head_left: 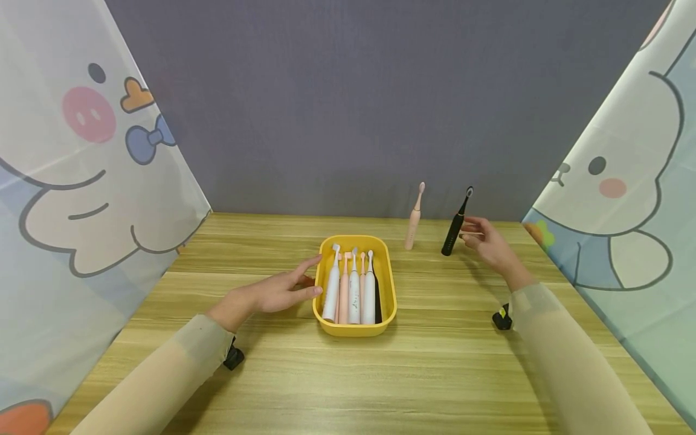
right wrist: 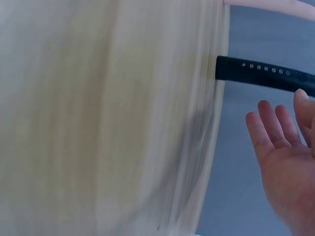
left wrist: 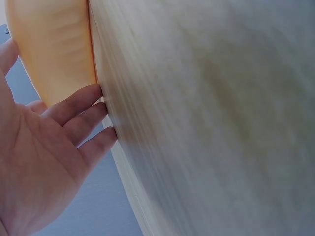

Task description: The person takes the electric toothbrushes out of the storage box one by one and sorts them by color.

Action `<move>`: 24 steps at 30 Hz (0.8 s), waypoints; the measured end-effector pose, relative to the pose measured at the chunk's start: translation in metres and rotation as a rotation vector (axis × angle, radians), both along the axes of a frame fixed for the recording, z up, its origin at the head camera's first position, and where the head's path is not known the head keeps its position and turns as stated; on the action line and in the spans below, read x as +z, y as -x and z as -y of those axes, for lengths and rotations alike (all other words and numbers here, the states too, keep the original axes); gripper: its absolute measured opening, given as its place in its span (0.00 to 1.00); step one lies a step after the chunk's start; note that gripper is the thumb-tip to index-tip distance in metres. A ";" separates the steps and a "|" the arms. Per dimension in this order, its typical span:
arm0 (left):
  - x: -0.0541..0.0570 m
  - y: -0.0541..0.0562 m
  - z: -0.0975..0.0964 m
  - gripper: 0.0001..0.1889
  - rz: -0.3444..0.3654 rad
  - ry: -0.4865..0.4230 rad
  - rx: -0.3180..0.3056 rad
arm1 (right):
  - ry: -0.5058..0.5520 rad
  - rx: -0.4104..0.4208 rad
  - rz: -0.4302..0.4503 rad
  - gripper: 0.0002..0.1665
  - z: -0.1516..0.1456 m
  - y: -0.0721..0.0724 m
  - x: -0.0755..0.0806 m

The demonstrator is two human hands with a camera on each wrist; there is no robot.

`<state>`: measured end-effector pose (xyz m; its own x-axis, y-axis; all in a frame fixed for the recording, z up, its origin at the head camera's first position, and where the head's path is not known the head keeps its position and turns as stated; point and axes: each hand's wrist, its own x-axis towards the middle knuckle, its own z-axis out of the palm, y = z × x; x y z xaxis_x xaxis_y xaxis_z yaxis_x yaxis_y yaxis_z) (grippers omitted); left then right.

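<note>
In the head view, a yellow bin (head_left: 389, 266) on the table holds several electric toothbrushes, white, pink and black. My left hand (head_left: 285, 290) rests against its left side with thumb and fingers spread; the left wrist view shows the bin's wall (left wrist: 54, 44) beside these fingers. A pink electric toothbrush (head_left: 414, 223) stands upright near the back of the table. To its right a black electric toothbrush (head_left: 453, 232) also stands upright, its base on the table. Close by its right side is my right hand (head_left: 487, 244), fingers loosely bent, thumb near the handle. Whether they touch is unclear.
The wood-grain table (head_left: 435, 368) ends at a grey back panel (head_left: 337, 121). Cartoon-printed cloths hang at the left (head_left: 109, 199) and right (head_left: 609, 211). Dark wrist-camera mounts sit below both sleeves.
</note>
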<state>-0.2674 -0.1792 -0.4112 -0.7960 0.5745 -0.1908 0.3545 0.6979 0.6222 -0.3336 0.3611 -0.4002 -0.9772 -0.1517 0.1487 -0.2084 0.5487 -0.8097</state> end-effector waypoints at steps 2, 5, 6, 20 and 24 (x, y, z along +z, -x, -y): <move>0.001 0.000 0.000 0.48 -0.002 0.000 -0.003 | -0.015 -0.002 0.003 0.38 -0.005 -0.002 -0.002; 0.001 0.000 0.000 0.48 -0.004 0.004 -0.005 | -0.038 -0.007 0.012 0.37 -0.013 -0.006 -0.003; 0.001 0.000 0.000 0.48 -0.004 0.005 -0.005 | -0.041 -0.007 0.014 0.38 -0.015 -0.008 -0.003; 0.001 -0.002 0.000 0.48 0.006 -0.004 -0.004 | 0.039 0.048 0.013 0.38 -0.036 -0.029 -0.006; 0.002 -0.002 0.000 0.48 0.007 -0.006 -0.004 | 0.054 0.075 0.000 0.34 -0.036 -0.036 -0.006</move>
